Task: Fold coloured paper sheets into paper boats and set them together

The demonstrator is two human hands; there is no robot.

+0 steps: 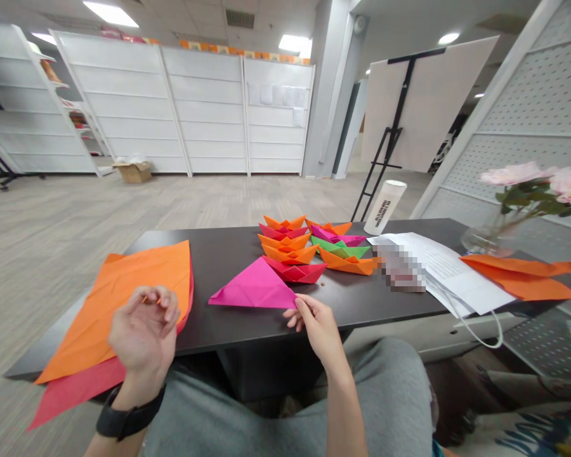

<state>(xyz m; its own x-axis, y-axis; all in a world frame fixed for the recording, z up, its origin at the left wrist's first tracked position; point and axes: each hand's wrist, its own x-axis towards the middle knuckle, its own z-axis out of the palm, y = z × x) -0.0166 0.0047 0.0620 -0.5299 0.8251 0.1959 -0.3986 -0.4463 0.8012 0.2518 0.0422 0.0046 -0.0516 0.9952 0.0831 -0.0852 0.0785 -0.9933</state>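
A pink paper (254, 289), folded into a triangle, stands over the dark table with its long edge toward me. My right hand (311, 317) pinches its right corner between thumb and fingers. My left hand (145, 324), palm up with the fingers curled but apart, is raised in front of the orange paper sheets (143, 273) and holds nothing. A red sheet (78, 393) sticks out beneath the orange ones. Behind the pink triangle sit two rows of folded paper boats, among them a red boat (299, 273), a green boat (341, 248) and an orange boat (347, 261).
White printed sheets (438, 266) with a cord lie on the right of the table (223, 244), beside a blurred-out object (402, 268). A white cylinder (385, 206) stands at the back edge. Farther right are a folded orange paper (528, 276) and a glass vase (488, 240) of pink flowers.
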